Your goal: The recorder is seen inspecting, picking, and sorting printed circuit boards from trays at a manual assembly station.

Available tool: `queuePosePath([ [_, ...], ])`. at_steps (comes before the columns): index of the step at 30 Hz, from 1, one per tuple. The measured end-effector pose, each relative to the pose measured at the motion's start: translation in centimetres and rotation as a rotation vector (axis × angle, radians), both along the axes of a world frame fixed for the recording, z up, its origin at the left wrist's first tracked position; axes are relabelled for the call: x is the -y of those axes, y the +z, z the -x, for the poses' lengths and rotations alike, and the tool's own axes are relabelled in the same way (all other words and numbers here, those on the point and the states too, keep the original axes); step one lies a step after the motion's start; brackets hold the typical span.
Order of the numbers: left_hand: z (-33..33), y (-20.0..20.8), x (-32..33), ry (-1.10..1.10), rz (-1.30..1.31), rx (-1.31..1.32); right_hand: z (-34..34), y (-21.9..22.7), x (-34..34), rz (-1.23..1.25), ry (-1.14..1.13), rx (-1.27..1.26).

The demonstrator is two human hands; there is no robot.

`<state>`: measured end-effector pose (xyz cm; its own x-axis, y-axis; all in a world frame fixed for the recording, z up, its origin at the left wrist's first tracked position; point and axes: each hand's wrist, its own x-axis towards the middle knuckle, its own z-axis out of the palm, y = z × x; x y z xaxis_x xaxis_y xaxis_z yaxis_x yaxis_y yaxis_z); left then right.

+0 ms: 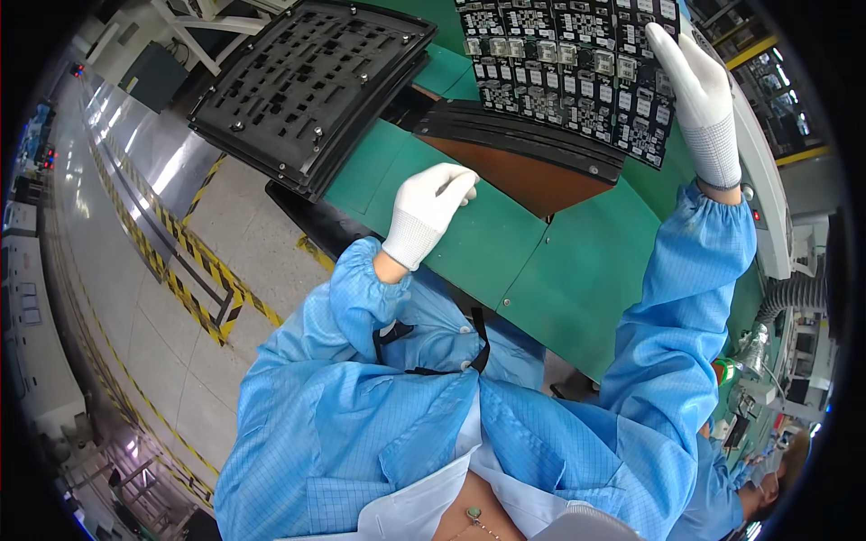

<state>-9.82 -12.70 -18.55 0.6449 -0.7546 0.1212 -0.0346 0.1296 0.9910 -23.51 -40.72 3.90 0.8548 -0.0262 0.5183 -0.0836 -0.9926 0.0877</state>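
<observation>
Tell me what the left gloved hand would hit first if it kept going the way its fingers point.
The left hand in its white glove points up and to the right over the green table mat. Going straight on, it would probably first meet the reddish-brown panel under the black curved frame, though depth is hard to judge.

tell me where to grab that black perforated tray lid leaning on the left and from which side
Grip the black perforated tray lid along its lower, near edge, which juts out past the green table over the floor, so fingers can wrap under it. Come from the left with the left hand, which is nearest and looks empty. The right hand is already on the circuit board panel.
</observation>
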Motion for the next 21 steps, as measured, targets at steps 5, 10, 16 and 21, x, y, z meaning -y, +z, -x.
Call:
queuePosePath([
  [5,0.0,-1.2,-0.2,-0.019,0.016,0.162,-0.3,-0.2,0.2,-0.197,0.094,0.036],
  [10,-0.1,-1.4,-0.3,-0.045,0.010,0.177,-1.0,-0.1,-0.2,-0.405,0.064,0.012],
  [16,-0.2,-1.5,-0.4,-0.033,0.016,0.242,-1.3,0.4,-1.3,-0.516,0.032,0.009],
  [21,-0.1,-1.6,-0.3,-0.017,0.019,0.274,-0.2,-0.6,0.5,-0.150,0.137,0.038],
])
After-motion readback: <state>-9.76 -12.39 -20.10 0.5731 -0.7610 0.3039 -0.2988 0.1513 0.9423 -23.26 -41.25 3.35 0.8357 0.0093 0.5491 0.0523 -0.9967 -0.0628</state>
